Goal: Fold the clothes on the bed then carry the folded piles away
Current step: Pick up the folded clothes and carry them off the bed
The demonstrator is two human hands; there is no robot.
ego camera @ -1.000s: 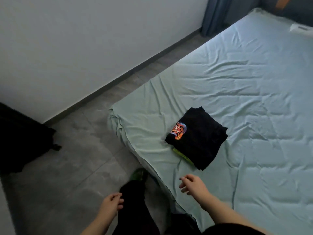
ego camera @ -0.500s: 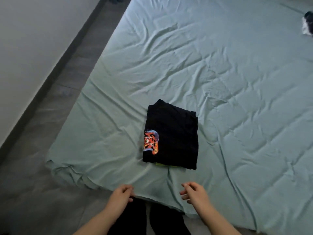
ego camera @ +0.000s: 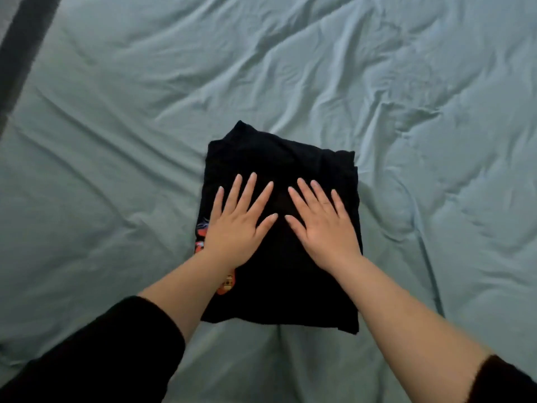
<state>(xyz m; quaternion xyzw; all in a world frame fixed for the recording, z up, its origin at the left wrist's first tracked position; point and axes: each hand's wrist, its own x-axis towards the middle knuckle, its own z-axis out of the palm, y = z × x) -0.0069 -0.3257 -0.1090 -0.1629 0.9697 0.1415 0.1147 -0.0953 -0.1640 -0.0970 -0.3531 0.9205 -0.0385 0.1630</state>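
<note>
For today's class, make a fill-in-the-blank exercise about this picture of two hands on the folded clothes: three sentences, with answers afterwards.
The left hand and the right hand press flat on a folded pile whose colour is ____.
The pile lies on the wrinkled sheet of a ____.
An orange print peeks out beside the ____ wrist.
Missing words: black, bed, left.

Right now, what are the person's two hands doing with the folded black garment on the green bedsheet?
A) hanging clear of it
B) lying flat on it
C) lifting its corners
B: left hand and right hand both lie flat, fingers spread, on the folded black garment.
</note>
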